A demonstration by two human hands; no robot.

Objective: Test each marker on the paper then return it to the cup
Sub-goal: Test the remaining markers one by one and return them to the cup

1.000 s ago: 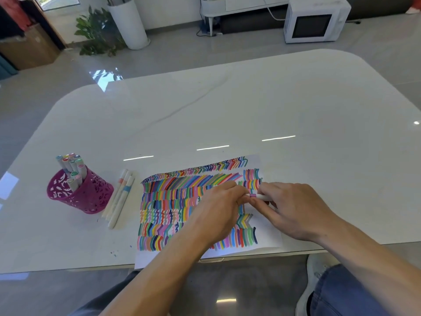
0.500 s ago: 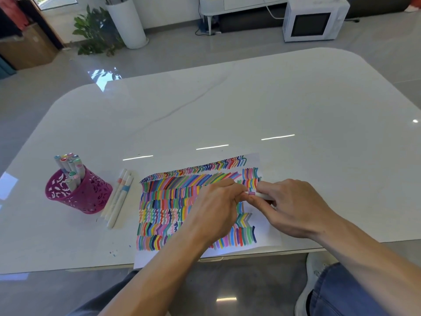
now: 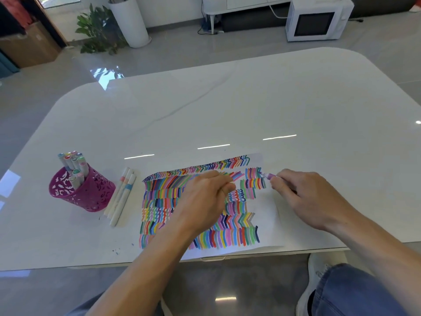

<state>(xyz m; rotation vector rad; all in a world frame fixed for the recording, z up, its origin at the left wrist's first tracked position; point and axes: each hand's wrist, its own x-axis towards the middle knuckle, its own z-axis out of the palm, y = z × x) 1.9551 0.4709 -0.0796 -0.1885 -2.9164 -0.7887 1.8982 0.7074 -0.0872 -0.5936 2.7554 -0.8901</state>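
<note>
A white sheet of paper [image 3: 271, 215] covered with rows of coloured strokes lies at the table's near edge. My right hand [image 3: 312, 197] grips a purple marker [image 3: 270, 176], its uncapped tip touching the paper's upper right corner beside the strokes. My left hand [image 3: 202, 201] rests over the middle of the paper with its fingertips pinched together on the marker's cap, which is mostly hidden. A magenta cut-out cup [image 3: 84, 192] stands at the left with several markers upright in it. Three white markers [image 3: 121, 197] lie side by side between cup and paper.
The white table [image 3: 250, 106] stretches far beyond the paper. Its near edge runs just below the sheet. My knees and a white shoe [image 3: 316, 277] show under the edge. A microwave [image 3: 316, 19] and a plant [image 3: 100, 30] sit on the floor beyond.
My hands have pulled apart, taking the cap off the marker. The right hand moved right and up, bringing the bare tip onto the paper's upper right corner; the left hand drew back left.
</note>
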